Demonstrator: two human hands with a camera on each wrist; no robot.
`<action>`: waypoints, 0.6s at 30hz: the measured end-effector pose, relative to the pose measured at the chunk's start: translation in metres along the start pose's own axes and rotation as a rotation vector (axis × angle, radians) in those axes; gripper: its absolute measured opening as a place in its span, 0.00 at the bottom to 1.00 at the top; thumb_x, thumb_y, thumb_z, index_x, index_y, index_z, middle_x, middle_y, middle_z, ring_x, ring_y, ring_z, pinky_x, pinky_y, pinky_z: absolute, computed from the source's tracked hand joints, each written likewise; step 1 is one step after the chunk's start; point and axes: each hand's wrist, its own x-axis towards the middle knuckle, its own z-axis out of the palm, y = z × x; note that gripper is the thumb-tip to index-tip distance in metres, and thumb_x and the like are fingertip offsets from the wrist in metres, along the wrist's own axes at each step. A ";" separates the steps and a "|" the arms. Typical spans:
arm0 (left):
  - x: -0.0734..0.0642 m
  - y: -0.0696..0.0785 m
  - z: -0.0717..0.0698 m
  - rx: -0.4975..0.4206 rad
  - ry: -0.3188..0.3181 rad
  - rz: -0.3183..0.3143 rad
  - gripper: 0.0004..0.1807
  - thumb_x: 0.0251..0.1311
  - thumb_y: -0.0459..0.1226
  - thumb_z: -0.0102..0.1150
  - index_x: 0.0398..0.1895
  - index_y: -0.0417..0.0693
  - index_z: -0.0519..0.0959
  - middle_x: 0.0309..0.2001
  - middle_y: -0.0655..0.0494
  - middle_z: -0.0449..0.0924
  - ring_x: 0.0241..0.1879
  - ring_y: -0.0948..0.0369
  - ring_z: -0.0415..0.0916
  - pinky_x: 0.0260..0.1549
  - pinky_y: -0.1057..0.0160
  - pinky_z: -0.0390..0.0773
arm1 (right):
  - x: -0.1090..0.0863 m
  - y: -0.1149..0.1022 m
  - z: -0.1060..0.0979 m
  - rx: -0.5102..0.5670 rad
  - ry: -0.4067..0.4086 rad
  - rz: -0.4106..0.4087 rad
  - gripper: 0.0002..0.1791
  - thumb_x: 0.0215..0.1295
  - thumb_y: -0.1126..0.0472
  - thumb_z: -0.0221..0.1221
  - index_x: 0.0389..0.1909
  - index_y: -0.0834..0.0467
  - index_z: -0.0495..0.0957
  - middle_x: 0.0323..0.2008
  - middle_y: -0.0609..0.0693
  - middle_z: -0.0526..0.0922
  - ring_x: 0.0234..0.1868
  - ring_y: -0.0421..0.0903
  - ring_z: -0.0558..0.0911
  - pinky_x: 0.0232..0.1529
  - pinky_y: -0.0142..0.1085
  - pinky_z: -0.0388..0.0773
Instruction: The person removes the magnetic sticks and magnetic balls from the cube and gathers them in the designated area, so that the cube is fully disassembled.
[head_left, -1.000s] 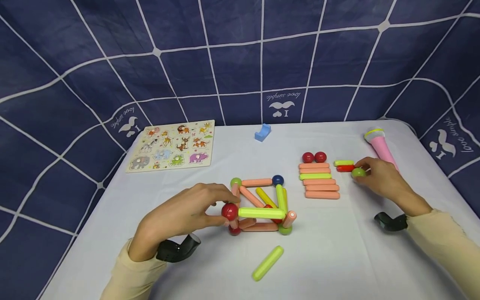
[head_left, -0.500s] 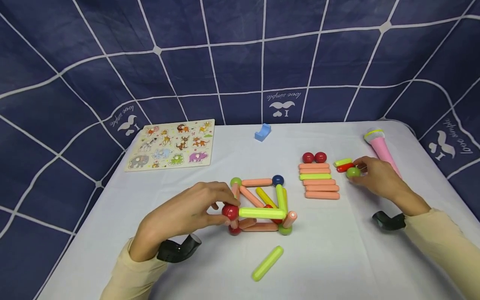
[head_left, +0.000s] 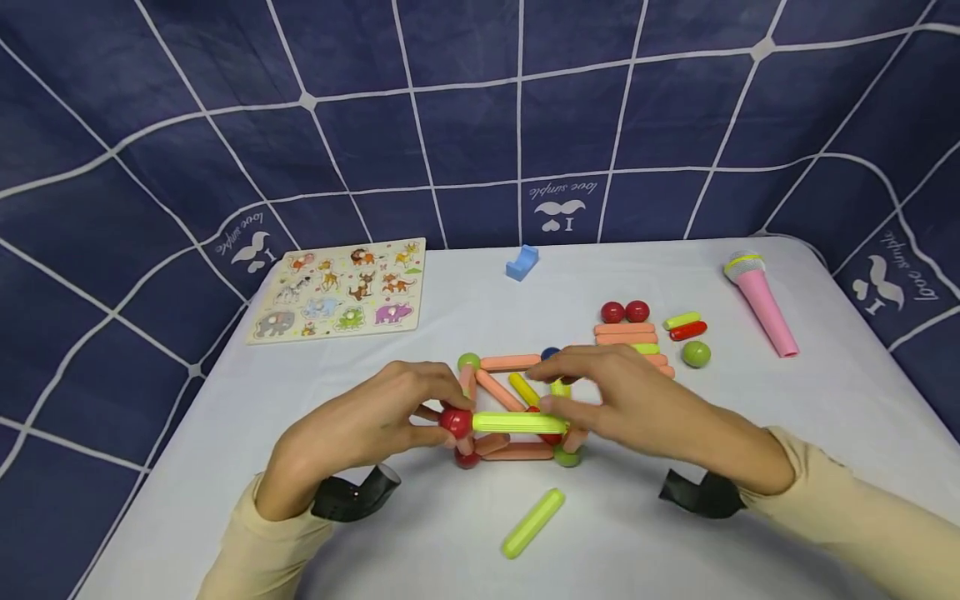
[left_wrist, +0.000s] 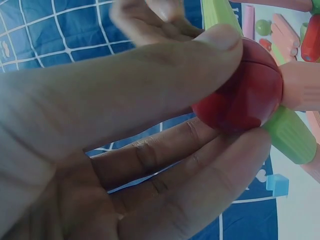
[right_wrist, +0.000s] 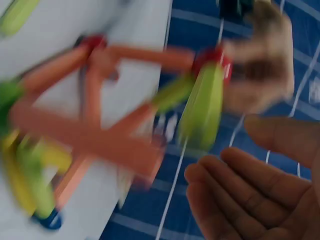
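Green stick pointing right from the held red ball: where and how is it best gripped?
Probably pinch the green stick near its right end, from the right: its left end meets the red ball, which the left hand holds, while the right looks unattached.

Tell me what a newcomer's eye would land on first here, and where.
Probably the shiny red ball at mid-scene, pinched by the left hand, with a lime green stick running from it toward the right hand. Next, likely the pink microphone lying on the right side of the white table. Then the colourful animal puzzle at the table's far left.
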 end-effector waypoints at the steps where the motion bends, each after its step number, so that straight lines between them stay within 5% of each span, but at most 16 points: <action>1: 0.000 0.000 0.000 0.000 0.000 -0.001 0.14 0.55 0.32 0.70 0.46 0.49 0.85 0.44 0.62 0.81 0.41 0.67 0.77 0.42 0.65 0.79 | 0.003 -0.009 0.005 0.000 -0.043 -0.036 0.19 0.65 0.54 0.65 0.56 0.52 0.81 0.49 0.40 0.83 0.43 0.35 0.81 0.47 0.38 0.79; 4: 0.000 0.000 0.001 -0.001 0.000 -0.012 0.14 0.55 0.32 0.70 0.46 0.49 0.85 0.43 0.64 0.81 0.41 0.68 0.77 0.42 0.66 0.79 | 0.012 -0.027 0.018 -0.035 -0.128 -0.131 0.20 0.64 0.53 0.66 0.56 0.53 0.81 0.49 0.41 0.83 0.44 0.36 0.81 0.48 0.37 0.79; 10: 0.000 0.000 0.002 -0.001 0.011 -0.001 0.13 0.55 0.32 0.71 0.45 0.50 0.85 0.43 0.65 0.81 0.42 0.69 0.77 0.43 0.65 0.79 | 0.022 -0.035 0.034 -0.143 -0.127 -0.228 0.17 0.62 0.54 0.67 0.52 0.51 0.84 0.43 0.38 0.85 0.41 0.33 0.81 0.44 0.32 0.80; 14: 0.000 0.000 0.002 -0.008 0.010 -0.007 0.13 0.55 0.32 0.71 0.44 0.49 0.85 0.42 0.65 0.81 0.42 0.69 0.77 0.43 0.66 0.79 | 0.022 -0.033 0.038 -0.135 -0.110 -0.214 0.14 0.63 0.61 0.67 0.49 0.53 0.85 0.41 0.40 0.85 0.41 0.36 0.82 0.45 0.32 0.80; 18: -0.001 -0.001 0.002 -0.006 0.012 -0.003 0.13 0.54 0.31 0.71 0.44 0.48 0.85 0.42 0.64 0.81 0.41 0.69 0.77 0.42 0.66 0.79 | 0.021 -0.032 0.045 -0.123 -0.118 -0.110 0.15 0.62 0.60 0.66 0.50 0.56 0.84 0.43 0.44 0.85 0.40 0.37 0.81 0.41 0.31 0.79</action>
